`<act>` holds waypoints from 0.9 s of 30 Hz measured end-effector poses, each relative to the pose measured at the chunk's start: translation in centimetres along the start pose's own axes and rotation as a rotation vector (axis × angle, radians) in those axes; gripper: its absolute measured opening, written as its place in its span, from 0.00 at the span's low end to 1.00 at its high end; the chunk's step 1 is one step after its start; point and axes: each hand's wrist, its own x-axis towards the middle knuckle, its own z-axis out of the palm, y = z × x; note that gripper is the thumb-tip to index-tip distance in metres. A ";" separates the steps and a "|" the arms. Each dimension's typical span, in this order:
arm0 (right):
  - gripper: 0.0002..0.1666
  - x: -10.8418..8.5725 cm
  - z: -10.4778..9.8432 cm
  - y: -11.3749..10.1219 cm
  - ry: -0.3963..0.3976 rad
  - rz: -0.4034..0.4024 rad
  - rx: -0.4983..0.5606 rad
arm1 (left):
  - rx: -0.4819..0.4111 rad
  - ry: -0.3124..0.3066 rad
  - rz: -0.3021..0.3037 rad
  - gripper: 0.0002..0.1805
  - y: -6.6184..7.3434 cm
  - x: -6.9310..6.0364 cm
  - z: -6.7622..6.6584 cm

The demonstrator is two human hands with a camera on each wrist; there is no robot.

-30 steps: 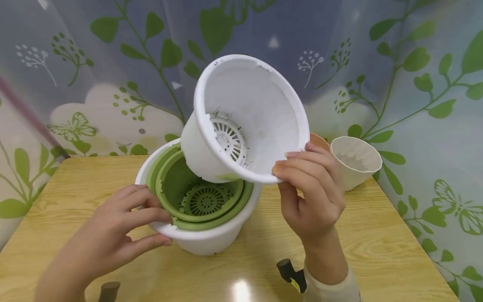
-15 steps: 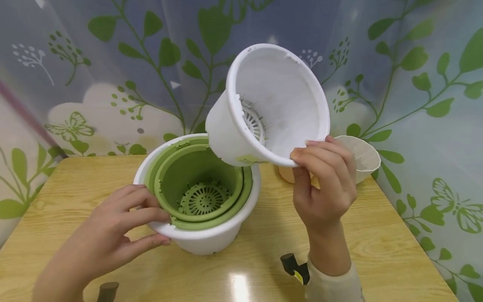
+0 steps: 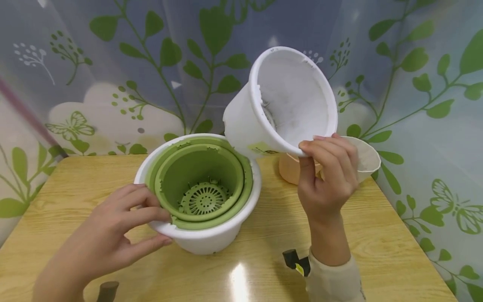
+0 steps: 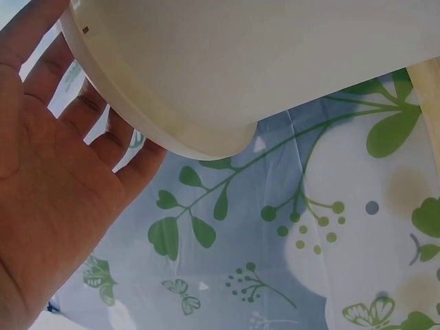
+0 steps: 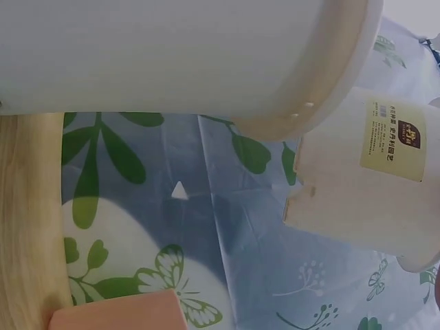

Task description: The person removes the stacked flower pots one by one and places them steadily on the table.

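Head view: the large white pot (image 3: 205, 243) stands left, near-left rim gripped by the left hand (image 3: 113, 224). Its nested green pots (image 3: 201, 167) show uncovered because the lifted white pot (image 3: 296, 98), pinched by the right hand (image 3: 333, 180), has moved farther right, seemingly separated from them.

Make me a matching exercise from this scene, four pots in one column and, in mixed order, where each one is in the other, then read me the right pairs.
Column one:
1. Smaller green pot
2. Tilted white pot
3. Cream faceted pot
4. Upright white pot

Column two:
A. At the back right of the table
B. Under the left hand's grip
C. Inside the larger green pot
D. In the right hand

Right pairs: 1-C, 2-D, 3-A, 4-B.
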 end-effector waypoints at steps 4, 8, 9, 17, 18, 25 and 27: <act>0.13 -0.2 0.0 0.2 -0.009 0.007 -0.012 | 0.000 0.001 0.000 0.18 0.0 0.0 0.0; 0.12 -0.4 0.0 0.5 -0.013 0.017 -0.034 | -0.003 0.005 0.008 0.18 0.0 0.0 0.0; 0.12 -0.5 0.0 0.6 -0.014 0.020 -0.040 | -0.003 0.005 0.009 0.18 0.0 0.0 0.0; 0.11 -1.1 -0.2 1.8 -0.058 0.045 -0.057 | -0.005 0.002 0.012 0.18 0.0 0.1 0.0; 0.11 -1.2 -0.3 1.9 -0.066 0.048 -0.059 | -0.007 0.004 0.014 0.18 0.0 0.1 0.0; 0.09 -1.7 -0.4 2.7 -0.093 0.052 -0.078 | -0.012 0.009 0.018 0.18 0.0 0.1 0.0; 0.09 -1.8 -0.4 2.9 -0.099 0.052 -0.080 | -0.013 0.009 0.018 0.18 0.0 0.2 0.0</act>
